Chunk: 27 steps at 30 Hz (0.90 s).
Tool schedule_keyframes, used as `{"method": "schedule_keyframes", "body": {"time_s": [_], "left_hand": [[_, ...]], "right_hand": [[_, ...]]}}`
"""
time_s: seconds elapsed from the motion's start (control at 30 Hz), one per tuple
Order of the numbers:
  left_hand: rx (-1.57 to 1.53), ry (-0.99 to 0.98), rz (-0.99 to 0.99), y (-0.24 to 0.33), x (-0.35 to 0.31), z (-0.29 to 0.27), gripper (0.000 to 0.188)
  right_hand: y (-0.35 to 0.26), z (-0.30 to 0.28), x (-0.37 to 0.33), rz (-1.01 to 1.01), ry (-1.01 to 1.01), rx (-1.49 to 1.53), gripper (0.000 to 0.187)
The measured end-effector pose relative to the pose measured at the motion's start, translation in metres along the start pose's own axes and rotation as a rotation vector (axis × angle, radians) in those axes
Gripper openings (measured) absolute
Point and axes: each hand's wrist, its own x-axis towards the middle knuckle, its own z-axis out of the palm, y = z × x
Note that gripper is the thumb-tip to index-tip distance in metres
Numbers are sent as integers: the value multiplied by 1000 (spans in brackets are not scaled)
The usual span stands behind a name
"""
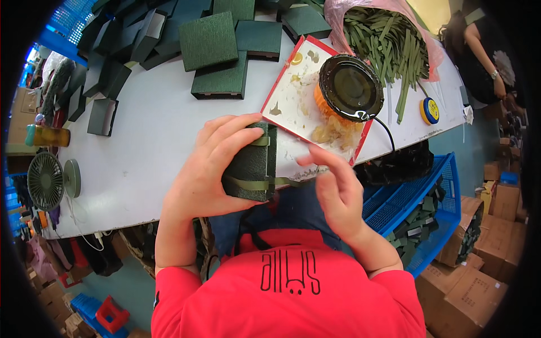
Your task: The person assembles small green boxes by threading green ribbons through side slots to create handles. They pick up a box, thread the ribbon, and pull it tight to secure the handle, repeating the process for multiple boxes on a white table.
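Observation:
My left hand (197, 169) is wrapped round a small dark green box (243, 166), its thumb below and its fingers over the far side. The box is held at the table's front edge, its narrow side turned right. Two olive-green ribbon strips (248, 185) cross it, and the nearer one sticks out to the right. Just right of that loose end is my right hand (341, 194), slightly blurred. Its index finger and thumb are bent and apart, with nothing visible between them.
A black round pot of dark liquid (350, 87) stands on a red-edged, glue-stained board (284, 90). Behind it, a pink bag (336, 22) spills green ribbon strips (389, 45). Green boxes (208, 42) crowd the far left. A blue crate (451, 186) sits low right; a fan (46, 179) stands left.

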Motion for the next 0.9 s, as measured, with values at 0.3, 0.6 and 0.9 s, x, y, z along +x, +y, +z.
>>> {"method": "schedule_keyframes", "body": {"time_s": [0.3,0.6,0.9], "left_hand": [[-77,31,39,6,7,6,86],[-53,-4,-69,6,-12,3,91],[-49,78,-91,-2,-24,-1,98]], "right_hand": [[19,5,-12,444,-566,271,43],[11,-19,-15,438,111,791,67],[34,-69,-16,142,564,880,32]]}}
